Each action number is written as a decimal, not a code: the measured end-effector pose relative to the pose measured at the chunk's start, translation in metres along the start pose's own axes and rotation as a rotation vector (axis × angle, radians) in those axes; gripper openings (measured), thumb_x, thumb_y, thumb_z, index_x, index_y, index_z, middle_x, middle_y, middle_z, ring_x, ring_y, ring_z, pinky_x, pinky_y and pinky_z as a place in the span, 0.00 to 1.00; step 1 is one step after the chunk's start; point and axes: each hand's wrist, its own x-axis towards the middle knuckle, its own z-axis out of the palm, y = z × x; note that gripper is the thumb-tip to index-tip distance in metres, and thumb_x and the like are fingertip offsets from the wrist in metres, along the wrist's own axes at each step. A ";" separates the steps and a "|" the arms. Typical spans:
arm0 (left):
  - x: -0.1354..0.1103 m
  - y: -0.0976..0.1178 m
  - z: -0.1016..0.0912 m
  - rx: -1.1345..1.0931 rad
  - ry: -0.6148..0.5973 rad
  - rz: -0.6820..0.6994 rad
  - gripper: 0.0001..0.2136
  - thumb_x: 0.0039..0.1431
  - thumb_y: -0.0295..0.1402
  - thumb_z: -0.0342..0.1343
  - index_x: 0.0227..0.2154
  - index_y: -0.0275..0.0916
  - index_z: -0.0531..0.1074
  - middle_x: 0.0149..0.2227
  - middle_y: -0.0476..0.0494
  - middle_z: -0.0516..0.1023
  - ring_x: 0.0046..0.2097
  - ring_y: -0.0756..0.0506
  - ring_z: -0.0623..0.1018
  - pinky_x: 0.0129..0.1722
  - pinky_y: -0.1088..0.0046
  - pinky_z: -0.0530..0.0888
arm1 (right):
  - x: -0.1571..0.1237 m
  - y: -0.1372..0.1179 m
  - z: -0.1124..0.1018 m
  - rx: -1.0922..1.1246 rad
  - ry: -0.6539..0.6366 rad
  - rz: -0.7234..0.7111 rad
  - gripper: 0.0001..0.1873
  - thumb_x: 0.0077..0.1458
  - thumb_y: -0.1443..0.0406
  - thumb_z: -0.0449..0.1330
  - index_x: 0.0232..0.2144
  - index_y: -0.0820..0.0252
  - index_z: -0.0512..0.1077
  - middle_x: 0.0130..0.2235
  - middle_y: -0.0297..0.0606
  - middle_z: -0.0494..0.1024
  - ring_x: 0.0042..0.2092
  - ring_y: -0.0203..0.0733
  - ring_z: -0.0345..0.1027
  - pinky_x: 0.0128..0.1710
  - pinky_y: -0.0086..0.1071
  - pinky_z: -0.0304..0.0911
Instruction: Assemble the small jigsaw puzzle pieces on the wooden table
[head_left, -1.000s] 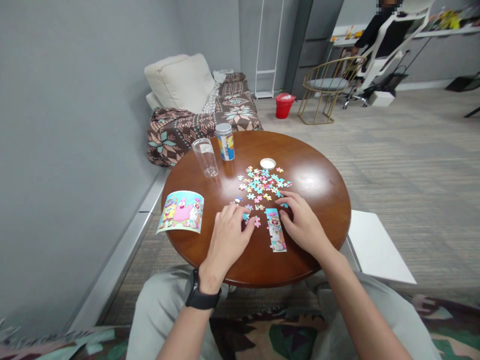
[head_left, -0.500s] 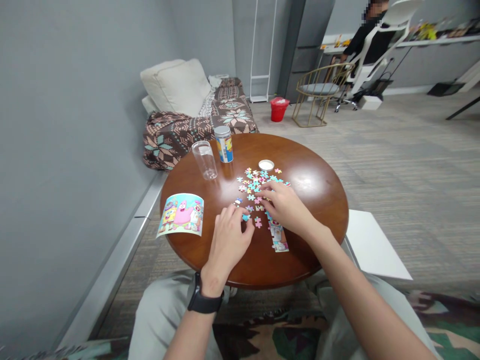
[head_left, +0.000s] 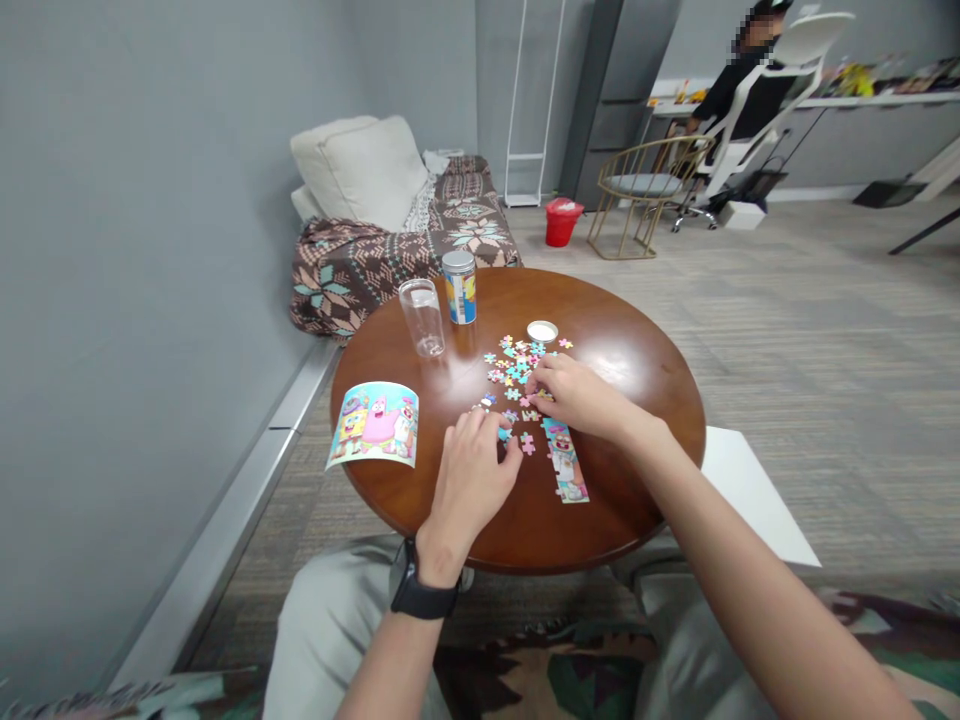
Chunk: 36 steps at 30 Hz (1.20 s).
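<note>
Resting curled on loose pieces (head_left: 517,362) at mid tabletop (head_left: 637,375), R hand (head_left: 574,395) shows no clear grip, L hand (head_left: 472,480) pinches a blue piece (head_left: 504,434) nearer the front edge; R wrist may nudge joined strip (head_left: 568,467) apart.

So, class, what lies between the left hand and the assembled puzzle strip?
Head view: loose pink pieces lie on the table between left hand and puzzle strip.

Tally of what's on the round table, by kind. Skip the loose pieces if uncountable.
Clear cup: 1
Printed can: 1
White lid: 1
Picture card: 1
Joined puzzle strip: 1
Loose pieces: too many and too small to count
Total without loose pieces: 5
</note>
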 end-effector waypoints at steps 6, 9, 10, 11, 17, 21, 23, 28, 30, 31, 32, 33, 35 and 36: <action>-0.001 0.001 -0.001 -0.001 -0.005 0.003 0.02 0.63 0.29 0.53 0.37 0.41 0.69 0.40 0.45 0.74 0.45 0.43 0.72 0.45 0.64 0.66 | -0.001 0.002 0.003 0.073 0.026 -0.014 0.01 0.50 0.69 0.61 0.28 0.58 0.72 0.35 0.40 0.73 0.40 0.46 0.68 0.42 0.37 0.63; -0.001 0.002 -0.001 0.001 -0.007 -0.001 0.02 0.63 0.29 0.53 0.37 0.41 0.69 0.40 0.46 0.74 0.45 0.43 0.72 0.45 0.64 0.66 | -0.003 0.006 0.006 0.104 0.071 -0.030 0.02 0.48 0.68 0.62 0.27 0.57 0.71 0.34 0.39 0.72 0.39 0.46 0.67 0.41 0.37 0.63; -0.001 0.002 -0.002 0.001 -0.007 0.000 0.02 0.63 0.29 0.53 0.37 0.41 0.69 0.40 0.46 0.74 0.45 0.43 0.72 0.45 0.64 0.66 | -0.004 0.008 0.006 0.115 0.080 -0.035 0.02 0.48 0.68 0.62 0.27 0.57 0.71 0.34 0.39 0.72 0.39 0.46 0.67 0.41 0.37 0.63; -0.001 0.002 -0.002 -0.001 -0.009 0.001 0.02 0.63 0.29 0.53 0.37 0.41 0.69 0.40 0.46 0.74 0.45 0.43 0.72 0.45 0.64 0.66 | -0.004 0.009 0.006 0.123 0.084 -0.040 0.02 0.49 0.68 0.62 0.27 0.57 0.71 0.34 0.39 0.72 0.39 0.46 0.67 0.41 0.37 0.63; -0.001 0.002 -0.002 -0.005 -0.014 0.001 0.01 0.63 0.29 0.54 0.36 0.40 0.69 0.40 0.46 0.74 0.45 0.43 0.72 0.44 0.64 0.66 | -0.006 0.008 0.005 0.112 0.073 -0.067 0.02 0.50 0.69 0.60 0.28 0.58 0.71 0.35 0.40 0.73 0.39 0.46 0.67 0.42 0.37 0.63; -0.001 0.002 -0.002 0.004 -0.021 0.001 0.01 0.63 0.29 0.53 0.36 0.41 0.69 0.40 0.45 0.74 0.45 0.44 0.72 0.44 0.64 0.66 | -0.006 0.008 0.004 0.088 0.064 -0.076 0.02 0.50 0.69 0.59 0.28 0.58 0.72 0.35 0.40 0.73 0.40 0.45 0.68 0.42 0.37 0.63; -0.001 0.002 -0.002 0.004 -0.024 0.000 0.01 0.63 0.29 0.53 0.36 0.41 0.69 0.40 0.46 0.74 0.45 0.44 0.72 0.44 0.64 0.66 | -0.006 0.008 0.004 0.086 0.064 -0.071 0.02 0.50 0.69 0.59 0.28 0.58 0.72 0.35 0.40 0.74 0.39 0.45 0.68 0.42 0.37 0.63; -0.001 0.002 -0.001 -0.004 -0.017 0.009 0.01 0.63 0.29 0.54 0.36 0.41 0.69 0.40 0.46 0.74 0.45 0.44 0.72 0.44 0.64 0.66 | -0.009 0.008 0.004 0.111 0.082 -0.069 0.02 0.52 0.68 0.59 0.28 0.58 0.72 0.34 0.39 0.75 0.38 0.45 0.68 0.40 0.36 0.63; -0.001 0.001 -0.001 -0.004 -0.015 0.009 0.01 0.63 0.29 0.54 0.36 0.41 0.69 0.40 0.46 0.74 0.45 0.44 0.72 0.45 0.64 0.66 | -0.010 0.009 0.004 0.109 0.082 -0.064 0.02 0.53 0.68 0.59 0.29 0.58 0.72 0.33 0.39 0.75 0.37 0.44 0.68 0.40 0.35 0.62; -0.001 0.001 -0.001 -0.005 -0.015 0.008 0.01 0.63 0.29 0.54 0.36 0.41 0.69 0.40 0.46 0.74 0.45 0.44 0.72 0.45 0.64 0.66 | -0.010 0.009 0.005 0.111 0.082 -0.059 0.02 0.53 0.68 0.59 0.29 0.58 0.72 0.33 0.39 0.75 0.37 0.44 0.68 0.39 0.35 0.62; -0.001 0.001 -0.001 -0.005 -0.015 0.008 0.01 0.63 0.29 0.54 0.36 0.41 0.69 0.40 0.46 0.74 0.45 0.44 0.72 0.45 0.64 0.66 | -0.010 0.009 0.005 0.119 0.084 -0.055 0.02 0.52 0.68 0.59 0.29 0.58 0.71 0.32 0.38 0.75 0.36 0.44 0.68 0.38 0.34 0.61; -0.001 0.001 -0.001 -0.006 -0.015 0.008 0.01 0.63 0.29 0.54 0.36 0.41 0.69 0.39 0.46 0.74 0.45 0.44 0.72 0.45 0.64 0.66 | -0.010 0.009 0.006 0.133 0.082 -0.054 0.02 0.52 0.68 0.59 0.29 0.58 0.71 0.32 0.38 0.75 0.35 0.43 0.67 0.38 0.34 0.61; -0.001 0.001 -0.001 -0.009 -0.016 0.009 0.01 0.63 0.29 0.54 0.36 0.41 0.69 0.40 0.46 0.74 0.45 0.43 0.72 0.45 0.64 0.66 | -0.010 0.010 0.007 0.177 0.078 -0.056 0.03 0.51 0.70 0.58 0.28 0.58 0.70 0.31 0.37 0.75 0.34 0.42 0.67 0.37 0.33 0.61; -0.001 0.001 -0.001 -0.011 -0.018 0.009 0.01 0.63 0.29 0.54 0.36 0.41 0.69 0.40 0.46 0.74 0.45 0.43 0.72 0.45 0.64 0.66 | -0.010 0.010 0.007 0.204 0.079 -0.058 0.04 0.51 0.71 0.57 0.28 0.58 0.70 0.31 0.37 0.75 0.33 0.41 0.67 0.37 0.33 0.61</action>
